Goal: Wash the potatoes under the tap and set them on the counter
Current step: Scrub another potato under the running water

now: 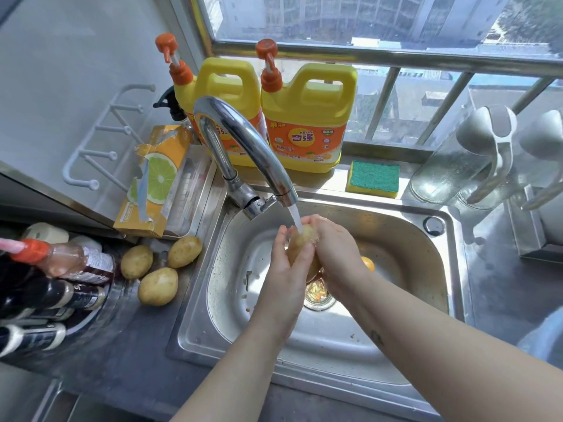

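Water runs from the chrome tap [240,141] onto a potato [301,242] held over the steel sink [405,226]. My left hand [283,275] grips the potato from the left and my right hand [335,254] wraps it from the right, so most of it is hidden. Three more potatoes lie on the dark counter left of the sink: one [136,261] farthest left, one [184,251] nearest the sink rim, one [158,286] in front of them.
Two yellow detergent jugs [307,123] and a green-yellow sponge [373,178] stand behind the sink. A lime-printed box [155,181] leans at the back left. Sauce bottles [58,287] crowd the left counter. Glass jars [457,166] stand on the right. Food scraps sit in the drain [318,295].
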Tool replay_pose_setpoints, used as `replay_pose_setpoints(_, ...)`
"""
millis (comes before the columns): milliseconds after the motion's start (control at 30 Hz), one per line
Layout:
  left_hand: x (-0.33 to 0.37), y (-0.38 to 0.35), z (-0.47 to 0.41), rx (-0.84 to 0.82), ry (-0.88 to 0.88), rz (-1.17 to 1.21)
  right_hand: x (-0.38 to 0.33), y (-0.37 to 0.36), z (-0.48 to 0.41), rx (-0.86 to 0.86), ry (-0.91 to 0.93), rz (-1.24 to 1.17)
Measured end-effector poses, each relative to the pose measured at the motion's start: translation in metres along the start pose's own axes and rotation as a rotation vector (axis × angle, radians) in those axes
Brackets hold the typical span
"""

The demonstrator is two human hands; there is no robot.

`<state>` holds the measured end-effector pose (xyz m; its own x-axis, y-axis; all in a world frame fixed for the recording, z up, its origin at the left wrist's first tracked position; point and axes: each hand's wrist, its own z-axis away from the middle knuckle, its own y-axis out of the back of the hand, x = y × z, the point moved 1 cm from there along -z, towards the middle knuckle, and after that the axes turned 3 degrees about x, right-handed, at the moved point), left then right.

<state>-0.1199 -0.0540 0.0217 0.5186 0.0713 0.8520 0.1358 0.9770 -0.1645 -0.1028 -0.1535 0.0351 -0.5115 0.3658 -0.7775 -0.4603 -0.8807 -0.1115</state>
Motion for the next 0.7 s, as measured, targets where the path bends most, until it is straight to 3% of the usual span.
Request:
replay_pose_setpoints(100, 0.007, 0.002, -0.003, 0.159, 0.082, 0.156, 0.008, 0.004, -0.007, -0.066, -0.017, -0.063)
replay_pose_setpoints(267, 0.02, 0.01, -0.013, 0.246, 0.308, 0.19, 0.005, 0.018, -0.002, -0.237, 0.126, 0.017)
replay_pose_setpoints(400, 0.03, 0.006, -0.012, 0.152, 0.41, 0.187, 0.003, 0.02, 0.007, -0.428, 0.218, 0.198)
replay_pose_setpoints(533, 0.034, 0.005, -0.006, 0.08, 0.414, 0.216, 0.002, 0.015, 0.007, -0.351, 0.256, 0.269)
replay_pose_setpoints(700, 0.028, 0.003, 0.001, 0.04, 0.176, 0.206, 0.0, 0.003, -0.007, -0.099, 0.143, 0.102)
